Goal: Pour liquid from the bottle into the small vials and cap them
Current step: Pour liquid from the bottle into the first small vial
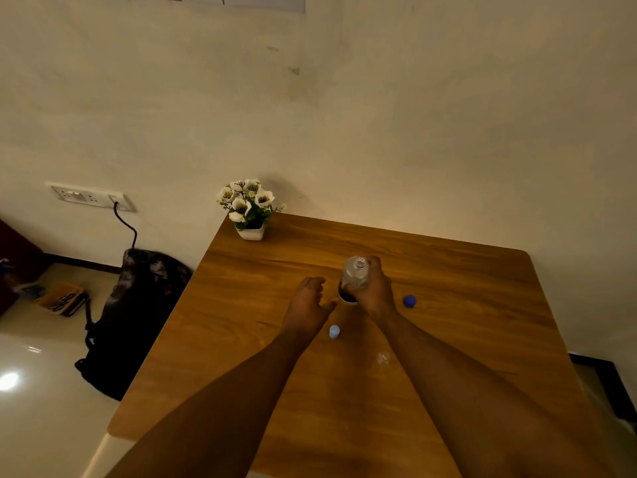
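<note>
Potted flowers (pixel 250 208) on table (pixel 448 270) (backpack (pixel 138 305) beside).

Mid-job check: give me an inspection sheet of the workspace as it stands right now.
Surface: wooden table, against the wall.
Job's things: open bottle upright, dark liquid at its bottom; blue cap lying right of it; capped vial; clear vial, faint, apparently uncapped.
Clutter: potted flowers at the far corner.
Hands: right hand grips the bottle; left hand open beside it.
Cables: black cable from the wall socket.
Surroundings: dark backpack on the floor.
</note>
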